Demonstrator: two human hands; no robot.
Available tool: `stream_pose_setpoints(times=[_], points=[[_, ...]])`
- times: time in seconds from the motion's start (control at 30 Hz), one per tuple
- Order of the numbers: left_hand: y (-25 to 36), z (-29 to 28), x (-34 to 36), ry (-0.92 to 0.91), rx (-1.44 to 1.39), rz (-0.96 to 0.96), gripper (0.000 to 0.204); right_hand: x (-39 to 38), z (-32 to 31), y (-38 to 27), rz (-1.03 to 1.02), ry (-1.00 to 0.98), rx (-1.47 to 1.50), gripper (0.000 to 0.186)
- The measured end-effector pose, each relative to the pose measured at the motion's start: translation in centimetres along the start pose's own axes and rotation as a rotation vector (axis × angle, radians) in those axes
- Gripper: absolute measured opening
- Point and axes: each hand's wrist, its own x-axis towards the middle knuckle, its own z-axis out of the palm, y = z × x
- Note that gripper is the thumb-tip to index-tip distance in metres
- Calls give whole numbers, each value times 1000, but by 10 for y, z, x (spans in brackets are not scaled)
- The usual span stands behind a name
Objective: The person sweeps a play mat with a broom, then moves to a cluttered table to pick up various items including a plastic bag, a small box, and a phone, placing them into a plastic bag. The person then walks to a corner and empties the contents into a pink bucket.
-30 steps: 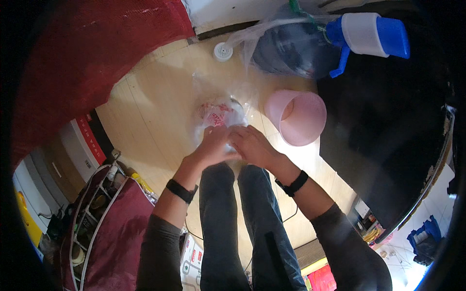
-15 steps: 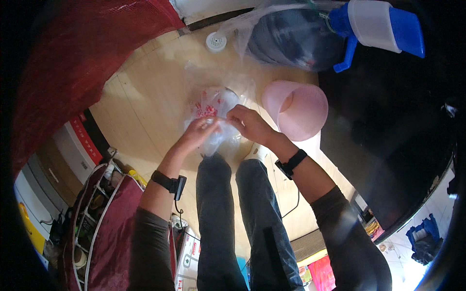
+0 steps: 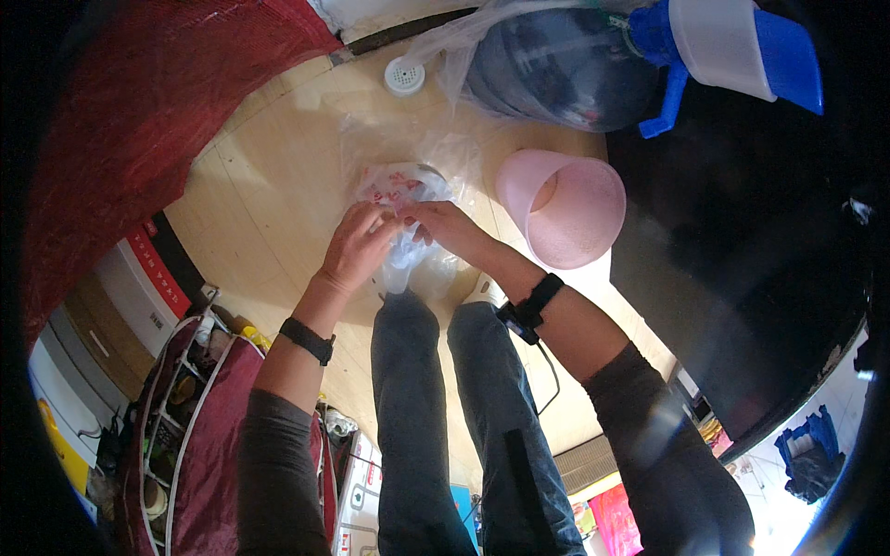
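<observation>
A thin, pale plastic bag (image 3: pixel 408 252) with red print stands bunched on the wooden floor between my feet. Above it my left hand (image 3: pixel 358 246) is closed, fingertips pinching the bag's plastic. Coming in from the other side, my right hand (image 3: pixel 446 228) pinches the same plastic, and the fingers of both hands meet. Clear, crumpled film (image 3: pixel 363 144) spreads out behind the bag. What the bag contains is hard to make out through the plastic and behind my fingers.
To the right stands a pink bin (image 3: pixel 593 218). Beyond it lies a large water bottle (image 3: pixel 547 74) with a blue-and-white pump (image 3: pixel 723 51). A white perforated round piece (image 3: pixel 404 77) is on the floor. Red cloth (image 3: pixel 158 120) hangs far left; a maroon shoe rack (image 3: pixel 213 445) stands near left.
Both hands have shifted slightly left, and the right fingers have turned downward to meet the left ones. The left wrist has rotated. The bag stays in place between them.
</observation>
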Motion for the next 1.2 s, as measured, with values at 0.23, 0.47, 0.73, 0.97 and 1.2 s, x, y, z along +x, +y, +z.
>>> stream_pose_setpoints(times=[0.23, 0.47, 0.73, 0.97, 1.2], points=[[8, 10, 8, 162, -33, -72, 21, 16, 9, 19, -89, 334, -105, 34], [-3, 44, -31, 411, -341, -527, 17, 57, -25, 86, 57, 848, -53, 34], [37, 91, -119, 604, -881, -1146, 20, 25, -70, 98, -97, 704, 162, 33], [20, 79, -52, 247, -545, -821, 39, -6, -21, 44, 24, 531, 211, 33], [23, 46, -51, -91, -102, -567, 23, -4, -27, 57, 16, 687, 311, 24]])
